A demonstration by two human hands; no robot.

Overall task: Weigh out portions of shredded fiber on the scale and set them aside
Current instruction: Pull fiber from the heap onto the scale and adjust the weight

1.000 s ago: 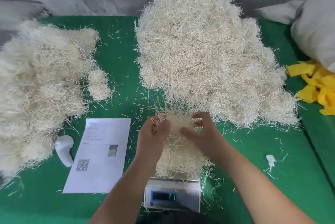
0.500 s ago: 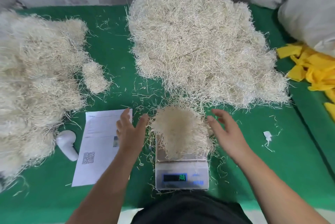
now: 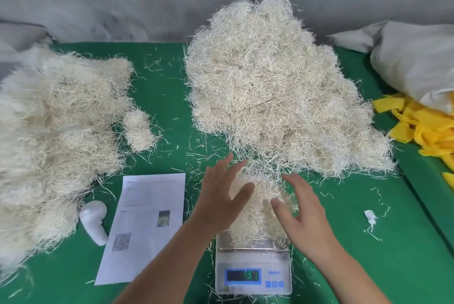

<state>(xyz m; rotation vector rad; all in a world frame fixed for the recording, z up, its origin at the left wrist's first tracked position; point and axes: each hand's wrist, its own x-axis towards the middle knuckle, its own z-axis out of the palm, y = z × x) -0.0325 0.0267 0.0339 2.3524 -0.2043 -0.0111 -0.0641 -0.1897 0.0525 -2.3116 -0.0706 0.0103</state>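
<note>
Flanking the pale shredded-fiber portion (image 3: pixel 255 207) on my small silver digital scale (image 3: pixel 253 276), left hand (image 3: pixel 218 195) and right hand (image 3: pixel 302 207) look spread, apparently grasping nothing.

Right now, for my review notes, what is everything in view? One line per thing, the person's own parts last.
fiber portion: one, pale beige, heaped on the scale's pan
scale: one, silver with a lit blue display, near centre
large fiber pile: one, pale beige, behind the scale
left fiber heap: one, pale beige, table's left side
small fiber clump: one, pale beige, at the left heap's right edge
printed sheet: one, white, left of the scale
white handheld device: one, beside the sheet
yellow cloth pieces: several, far right
white sack: one, far right
table cover: green
left hand: open, beside the portion
right hand: open, beside the portion
</note>
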